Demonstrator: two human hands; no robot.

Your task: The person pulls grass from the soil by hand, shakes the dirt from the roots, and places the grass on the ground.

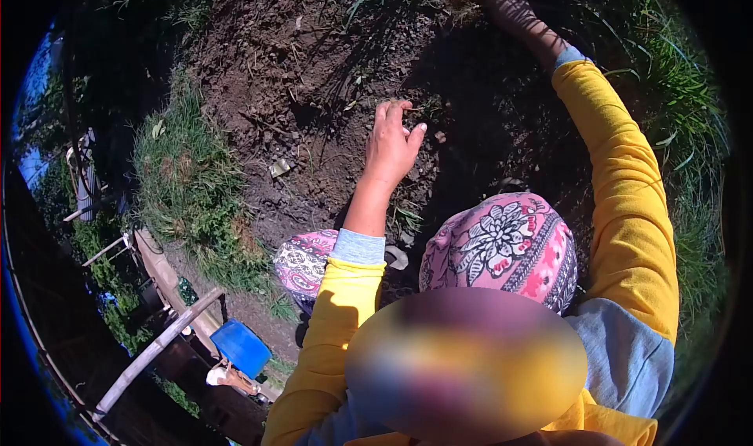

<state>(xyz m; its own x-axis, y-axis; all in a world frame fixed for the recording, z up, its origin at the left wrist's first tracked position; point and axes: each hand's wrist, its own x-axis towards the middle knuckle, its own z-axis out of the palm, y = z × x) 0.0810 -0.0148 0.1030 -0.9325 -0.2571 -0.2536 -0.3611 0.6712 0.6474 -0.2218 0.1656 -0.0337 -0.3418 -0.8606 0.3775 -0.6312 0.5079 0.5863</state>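
My left hand (392, 144) is over the brown soil (314, 144) in front of my knees, its fingers bent and the thumb apart from them, with nothing seen in it. At the top, my right hand (508, 10) reaches far forward in shadow beside a clump of dry roots or grass (464, 3). Its fingers are too dark to make out, so what it holds, if anything, cannot be told. Small green weeds (408, 214) grow in the soil near my left forearm.
Grass (188, 179) borders the soil on the left, and taller grass (686, 93) on the right. A blue container (241, 348) and a wooden pole (161, 352) are at the lower left. My patterned knees (502, 246) are close below the hands.
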